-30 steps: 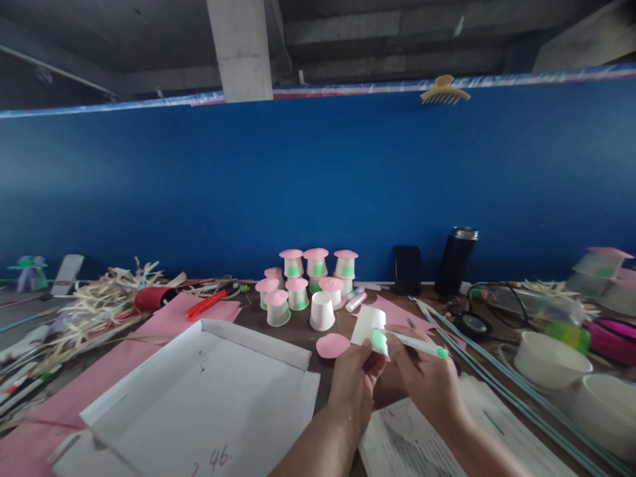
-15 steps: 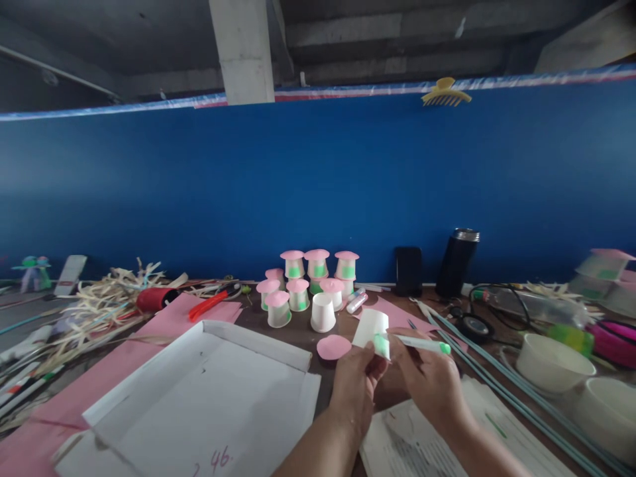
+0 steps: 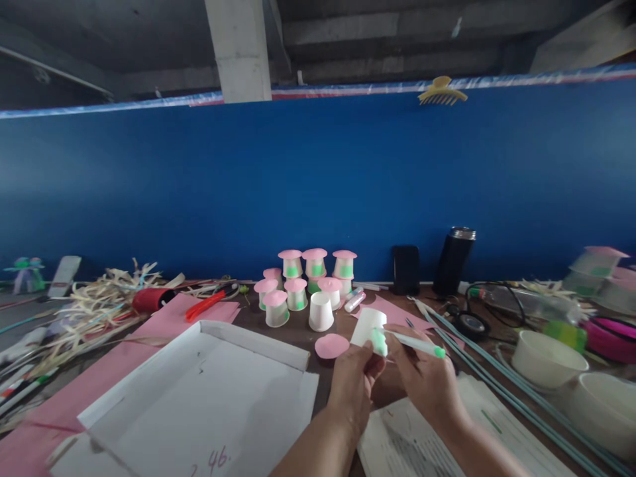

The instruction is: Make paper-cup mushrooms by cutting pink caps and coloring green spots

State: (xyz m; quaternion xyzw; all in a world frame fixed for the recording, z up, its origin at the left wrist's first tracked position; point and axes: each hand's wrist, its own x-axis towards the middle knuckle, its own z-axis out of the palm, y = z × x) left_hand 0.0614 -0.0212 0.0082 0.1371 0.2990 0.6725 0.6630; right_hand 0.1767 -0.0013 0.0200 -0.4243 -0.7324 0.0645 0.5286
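Observation:
My left hand (image 3: 354, 379) is closed on a small white paper cup (image 3: 366, 322), held tilted above the table. A green patch colours the cup's side near my thumb. My right hand (image 3: 426, 379) grips a white marker (image 3: 415, 342) with a green end pointing right; its tip meets the cup by the green patch, partly hidden by my fingers. Just left of the cup lies a pink paper disc (image 3: 331, 346). Behind it a plain white cup (image 3: 320, 313) stands upside down, beside several cups with pink paper tops (image 3: 276, 309) and green patches.
A white cardboard tray (image 3: 199, 397) fills the left front, over pink paper (image 3: 99, 371). Printed sheets (image 3: 402, 440) lie under my right arm. To the right are blue-grey cords (image 3: 517, 397), white bowls (image 3: 546, 358), a black bottle (image 3: 453, 262) and a phone (image 3: 406, 269). A red-handled cutter (image 3: 205, 305) lies behind the tray.
The marker has shifted slightly against the cup, and the green patch looks a little larger. The whole view has drifted slightly left; both hands keep their holds.

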